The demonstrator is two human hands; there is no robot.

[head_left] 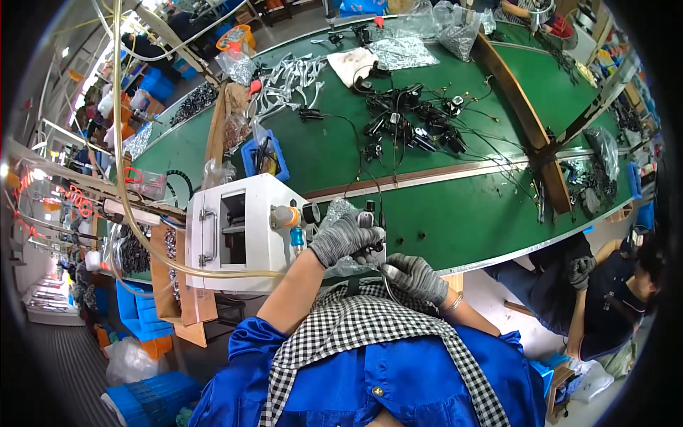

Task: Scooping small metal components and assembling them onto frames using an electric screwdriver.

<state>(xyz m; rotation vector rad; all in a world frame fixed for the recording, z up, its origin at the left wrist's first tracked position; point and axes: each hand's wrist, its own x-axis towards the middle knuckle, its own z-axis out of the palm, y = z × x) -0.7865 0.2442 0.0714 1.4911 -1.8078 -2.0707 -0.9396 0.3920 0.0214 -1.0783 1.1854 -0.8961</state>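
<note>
My left hand (347, 239), in a grey knitted glove, is closed around a small black part (370, 207) with a black cable running up from it, much like the cabled black parts on the bench. Just to its right, my right hand (418, 279), gloved the same way, has thumb and fingers pinched at a small silvery piece (389, 270); its full shape is hidden by the glove. Both hands are close together at the bench's near edge, in front of my checked apron. Clear plastic film (344, 267) lies below the left hand.
A white machine box (245, 229) with a handle stands left of my hands. Beyond lie a blue tray (282, 169), silver levers (290, 84) and a heap of cabled black parts (413, 121). A wooden rail (523, 117) crosses the green bench (455, 206). Another person (605, 306) sits at right.
</note>
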